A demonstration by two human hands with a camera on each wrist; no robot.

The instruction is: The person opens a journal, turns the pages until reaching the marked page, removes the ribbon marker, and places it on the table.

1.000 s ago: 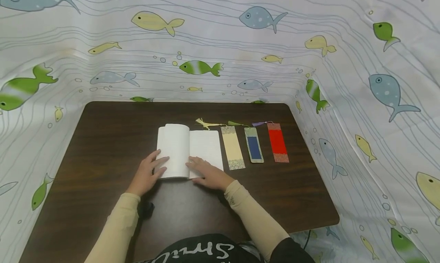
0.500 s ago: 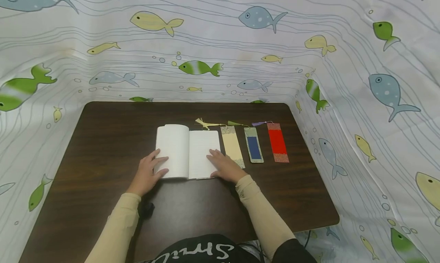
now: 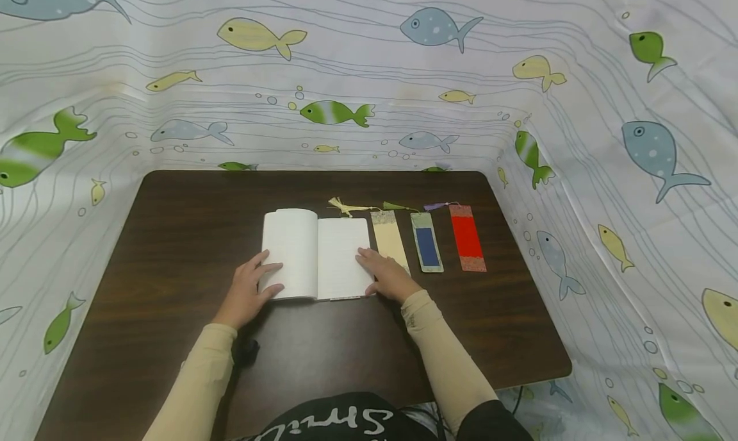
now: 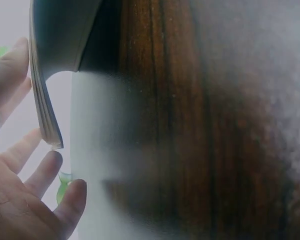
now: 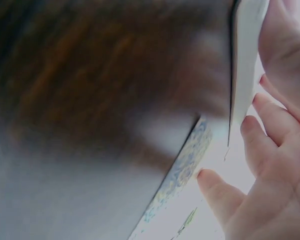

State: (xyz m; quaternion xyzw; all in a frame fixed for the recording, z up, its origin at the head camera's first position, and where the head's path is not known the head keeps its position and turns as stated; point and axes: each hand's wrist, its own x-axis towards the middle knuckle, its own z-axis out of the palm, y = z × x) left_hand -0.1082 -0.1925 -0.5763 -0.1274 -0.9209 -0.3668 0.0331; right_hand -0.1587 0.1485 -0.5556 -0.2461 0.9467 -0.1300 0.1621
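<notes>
A notebook (image 3: 291,249) with white pages lies open on the table, its right page faintly ruled. My left hand (image 3: 245,290) rests at the left page's lower outer edge, thumb and forefinger on the paper. From the left wrist, that side's page block (image 4: 42,95) shows raised and curved beside the spread fingers (image 4: 45,172). At the right page's outer edge lies my right hand (image 3: 391,277), fingers loosely extended over the paper. It covers the lower end of a cream bookmark (image 3: 387,229), whose patterned end (image 5: 180,167) shows in the right wrist view beside the fingers (image 5: 260,142).
Right of the cream bookmark lie a green-and-blue bookmark (image 3: 428,245) and a red one (image 3: 467,229), with tassels at their tops. The dark wooden table (image 3: 184,223) has a fish-print curtain (image 3: 369,69) around its back and sides.
My right hand has slid from the notebook's centre fold rightward to the outer edge of the right page, uncovering the page and overlapping the cream bookmark. The left hand has stayed in place.
</notes>
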